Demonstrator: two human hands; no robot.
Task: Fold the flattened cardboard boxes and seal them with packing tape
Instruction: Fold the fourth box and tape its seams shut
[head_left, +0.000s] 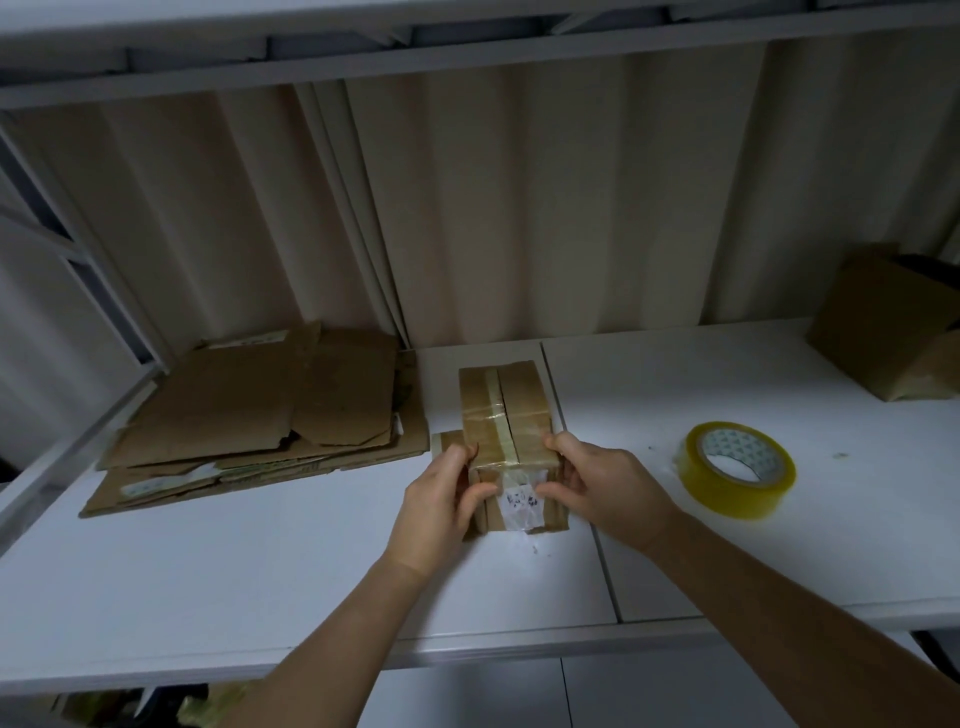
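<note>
Box (506, 415) sits upright on the white tabletop (260, 561), held between both hands at its near end; the left hand (441, 512) wraps the near left corner, fingers curled over the top edge and thumb pressed across the front face, its grip clamped on the cardboard; the right hand (605, 488) mirrors it on the near right corner, fingers over the top edge, thumb reaching in onto the front face beside a white label (519, 501) under clear tape, its grip likewise closed on the box; both forearms run up from the lower edge of the view and converge on the box, wrists roughly level, palms turned toward each other. The top flaps meet at a dark centre seam; a strip of tape (491, 410) runs along the top just left of the seam, crossed by another strip about midway; a flap (448, 441) juts out low on the left side behind the left hand.

To the right, apart from the box, a tape roll (737, 470) of yellowish tape lies flat on the tabletop; to the left, near the box, lies a stack (260, 415) of flattened cardboard; at the far right edge stands a second box (883, 322), partly out of view; a pale curtain (519, 208) hangs behind.
</note>
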